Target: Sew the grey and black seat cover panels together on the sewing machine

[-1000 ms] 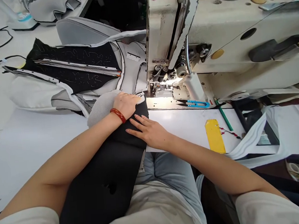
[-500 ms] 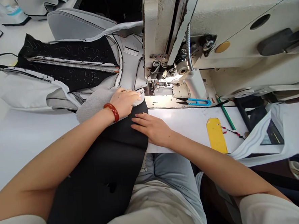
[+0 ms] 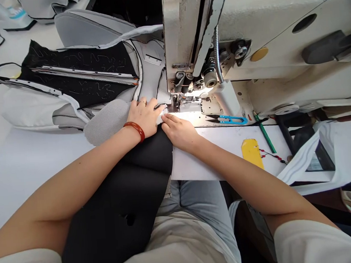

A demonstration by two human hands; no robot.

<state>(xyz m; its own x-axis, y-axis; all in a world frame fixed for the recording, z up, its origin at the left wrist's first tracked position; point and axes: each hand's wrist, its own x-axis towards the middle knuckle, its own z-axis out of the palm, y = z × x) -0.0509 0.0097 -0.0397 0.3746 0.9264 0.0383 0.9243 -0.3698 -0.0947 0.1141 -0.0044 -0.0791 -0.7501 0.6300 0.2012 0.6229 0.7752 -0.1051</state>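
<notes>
My left hand (image 3: pixel 143 117), with a ring and a red bracelet, lies bent-fingered over a fabric piece, its thumb and forefinger closed on the piece's white edge (image 3: pixel 162 115). My right hand (image 3: pixel 180 132) meets it there, fingertips together on that same edge. The fabric piece has a grey mesh part (image 3: pixel 106 122) on the left and a long black panel (image 3: pixel 120 198) hanging down over my lap. Just beyond the fingertips is the lit presser foot (image 3: pixel 177 103) of a sewing machine (image 3: pixel 193 35). The fingertips' undersides are hidden.
Blue thread snips (image 3: pixel 232 120) lie on the machine bed, with a green pencil (image 3: pixel 266 136) and a yellow tag (image 3: pixel 252 153) to the right. White strips (image 3: pixel 302 155) drape at the table's right. Sewn grey and black panels (image 3: pixel 85 73) lie behind on the left.
My right hand has moved up and left from the black panel to the white edge beside my left hand. The left hand has turned slightly, and the mesh part has shifted a little left.
</notes>
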